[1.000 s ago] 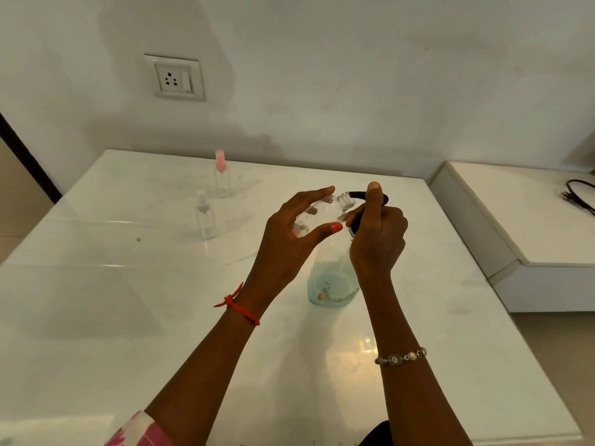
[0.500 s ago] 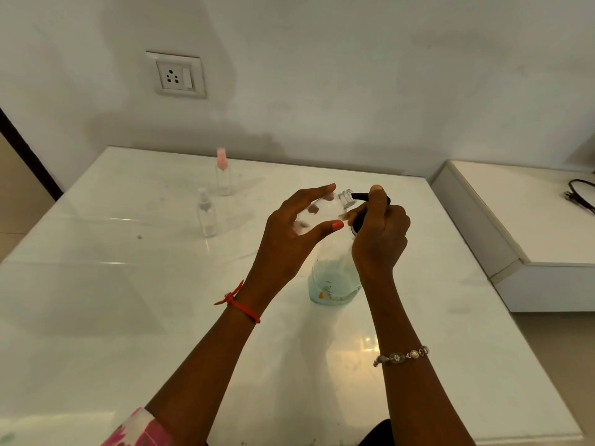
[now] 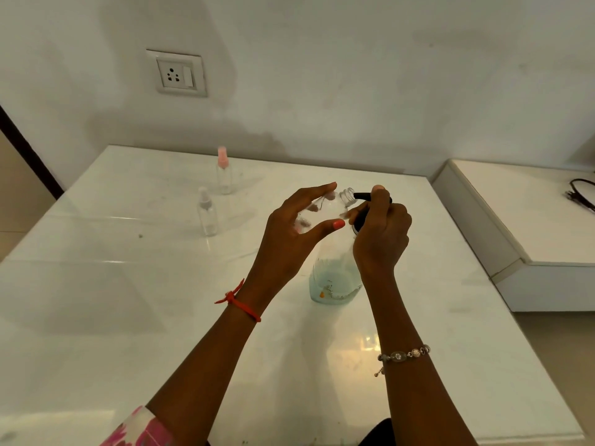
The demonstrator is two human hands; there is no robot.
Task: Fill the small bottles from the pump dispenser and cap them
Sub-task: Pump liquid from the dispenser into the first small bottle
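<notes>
My left hand (image 3: 291, 235) grips a small clear uncapped bottle (image 3: 325, 207), tilted so its threaded mouth touches the black nozzle of the pump dispenser (image 3: 335, 278). The dispenser is a clear bottle with a little pale blue liquid at its bottom, standing on the white table (image 3: 128, 317). My right hand (image 3: 381, 233) wraps its black pump head, index finger on top. Two more small bottles stand at the back left: one with a pink spray cap (image 3: 223, 172), one with a clear cap (image 3: 207, 212).
A wall with a socket (image 3: 176, 74) rises behind the table. To the right a lower white ledge (image 3: 531, 220) carries a black cable (image 3: 581, 193). The table's front edge is near my body.
Both hands stay at the pump with the small bottle at the nozzle. Only tiny shifts of the view and fingers.
</notes>
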